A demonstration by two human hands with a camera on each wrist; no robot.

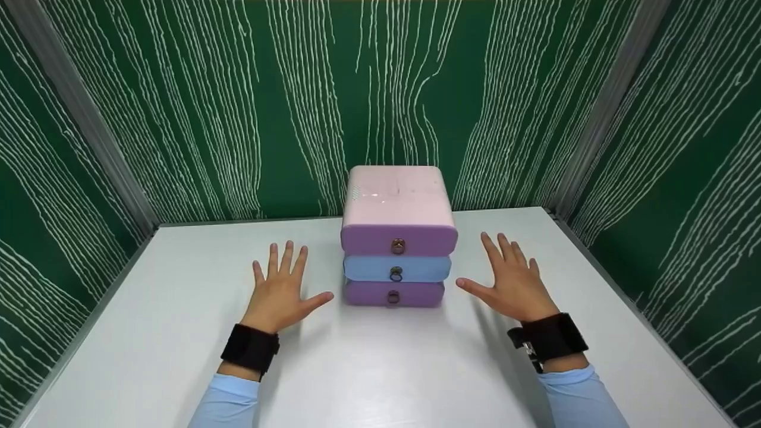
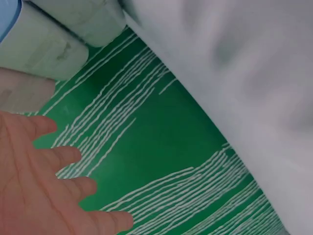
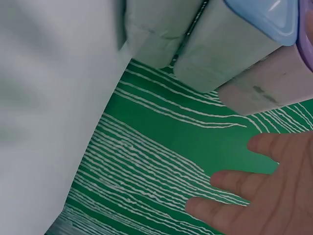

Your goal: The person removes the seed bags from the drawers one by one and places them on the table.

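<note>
A small three-tier drawer box (image 1: 397, 196) stands on the white table, with a pink top. Its top drawer front (image 1: 368, 241) is purple, the middle drawer front (image 1: 365, 268) light blue and the bottom drawer front (image 1: 364, 293) purple, each with a small round metal knob; all three look pushed in. To the left of the box, my left hand (image 1: 278, 297) is spread with straight fingers and holds nothing. My right hand (image 1: 516, 286) is spread likewise on the other side, thumb toward the box. Both wrist views show the box's sides beyond the fingers, apart from them.
The white table (image 1: 196, 285) reaches back to a green wall (image 1: 303, 119) with white wavy lines, just behind the box. Similar green panels close off the left and right sides, with grey posts (image 1: 606, 89) at the corners. Black bands (image 1: 252, 348) wrap both wrists.
</note>
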